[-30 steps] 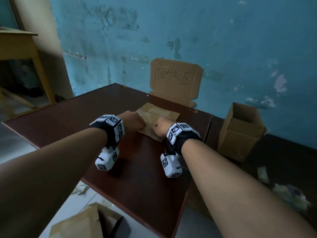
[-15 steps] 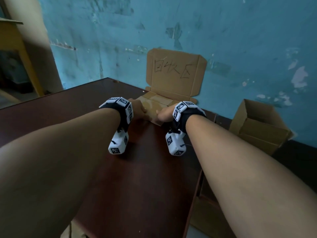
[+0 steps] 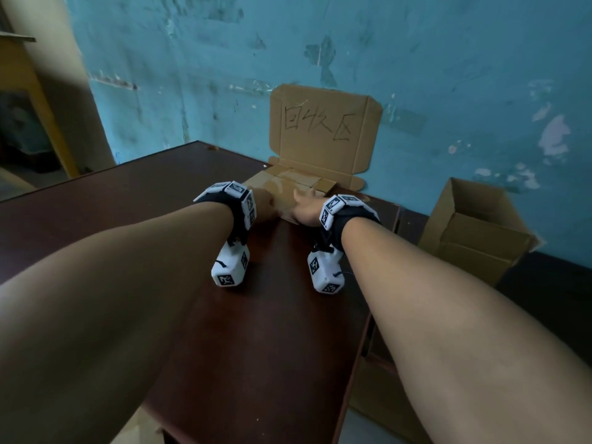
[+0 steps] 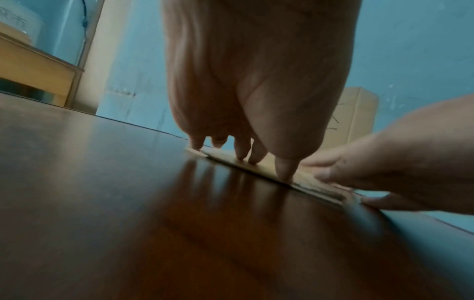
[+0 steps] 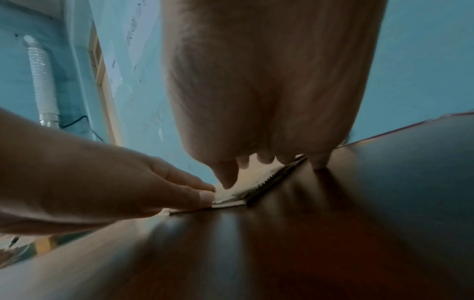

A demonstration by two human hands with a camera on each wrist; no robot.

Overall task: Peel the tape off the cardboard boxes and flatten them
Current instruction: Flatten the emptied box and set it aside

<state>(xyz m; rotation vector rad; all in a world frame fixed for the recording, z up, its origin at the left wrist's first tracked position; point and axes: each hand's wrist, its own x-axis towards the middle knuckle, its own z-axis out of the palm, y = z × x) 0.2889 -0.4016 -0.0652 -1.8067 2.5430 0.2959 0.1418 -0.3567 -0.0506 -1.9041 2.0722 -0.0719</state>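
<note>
Both hands [image 3: 285, 208] reach forward, fingertips [image 4: 283, 174] pressing down.

One flattened brown cardboard box [image 3: 288, 187] on dark brown wooden table [image 3: 160, 193]. One flat cardboard sheet with black handwritten characters [image 3: 323, 133] upright against blue wall. One open brown cardboard box [image 3: 474, 229] on floor right of table. Two bare hands: left hand [image 3: 264, 206], right hand [image 3: 306, 211]. Two black wristbands with white marker cubes: one [image 3: 235, 200], other [image 3: 341, 209]. One yellow wooden table [image 3: 19, 75] at far left.
</note>
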